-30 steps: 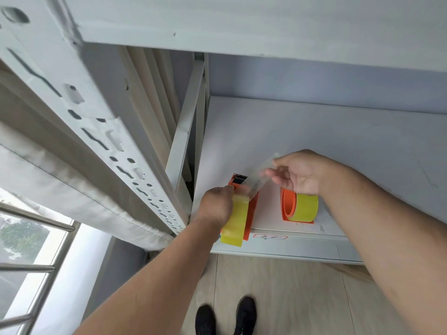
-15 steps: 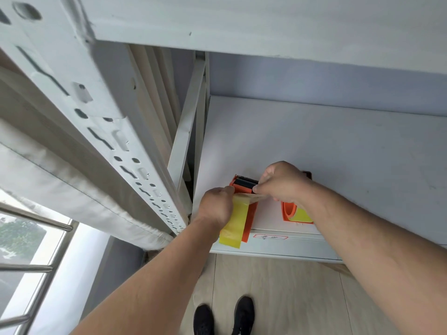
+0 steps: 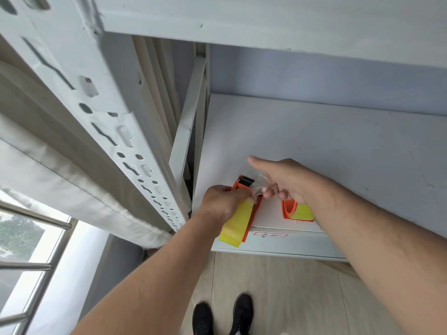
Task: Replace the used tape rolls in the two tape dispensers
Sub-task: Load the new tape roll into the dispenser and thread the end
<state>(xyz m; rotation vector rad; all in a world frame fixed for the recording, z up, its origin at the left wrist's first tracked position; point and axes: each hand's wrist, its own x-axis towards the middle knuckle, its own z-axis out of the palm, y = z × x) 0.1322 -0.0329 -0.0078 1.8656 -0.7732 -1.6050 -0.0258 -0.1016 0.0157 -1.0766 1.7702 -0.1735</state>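
Note:
An orange tape dispenser [image 3: 254,213] with a yellowish tape roll [image 3: 235,226] lies at the front left corner of the white shelf [image 3: 314,146]. My left hand [image 3: 223,204] grips it from the left. Its black toothed blade end [image 3: 246,181] points away from me. My right hand [image 3: 280,177] hovers just right of the blade, index finger stretched out, the other fingers pinching a clear strip of tape [image 3: 260,183] that runs from the roll. A second orange dispenser [image 3: 289,209] with its own yellowish roll [image 3: 302,212] stands on the shelf, partly hidden by my right wrist.
A perforated white metal upright [image 3: 116,131] rises left of the shelf, with a grey curtain [image 3: 72,184] and a barred window [image 3: 26,250] beyond. Another shelf board [image 3: 266,20] hangs overhead. A red-edged label [image 3: 271,235] marks the shelf front. My black shoes [image 3: 222,315] stand on the wooden floor.
My right hand pressed down onto the dispenser's blade end half a second ago, then lifted and moved right with its index finger stretched out, the tape strip still in its fingers. My left hand stayed put.

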